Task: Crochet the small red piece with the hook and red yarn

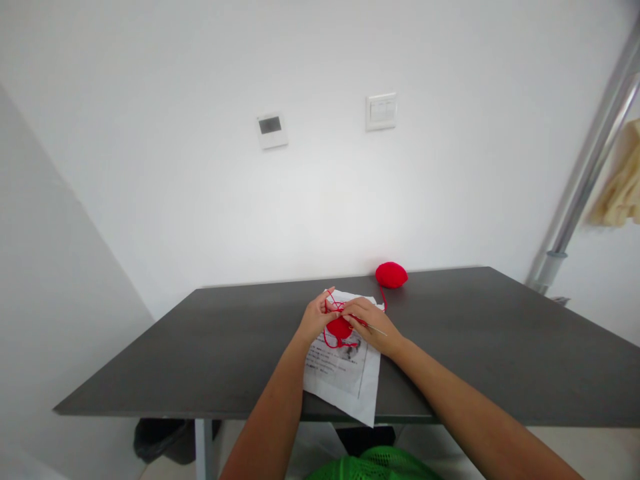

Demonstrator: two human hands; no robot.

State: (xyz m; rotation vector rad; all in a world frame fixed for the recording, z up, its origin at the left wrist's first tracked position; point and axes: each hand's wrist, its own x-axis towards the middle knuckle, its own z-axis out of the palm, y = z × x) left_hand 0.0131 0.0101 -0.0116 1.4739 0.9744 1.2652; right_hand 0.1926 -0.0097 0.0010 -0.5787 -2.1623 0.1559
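Note:
A small piece of red crochet work (339,327) is pinched between the fingers of my left hand (317,317), with red yarn looped over that hand. My right hand (371,322) grips a thin crochet hook (377,330), its metal shaft sticking out to the right over the hand. The hook's tip is hidden where both hands meet at the work. A loose yarn tail hangs below the piece. Beneath the hands lies a printed sheet of paper (340,380), its lower corner reaching past the table's front edge.
A red ball of yarn (391,275) sits at the back of the dark table (225,353), its strand running down to my hands. On the wall are a thermostat (273,131) and a switch plate (381,111). A black-lined bin (165,439) stands under the table at left.

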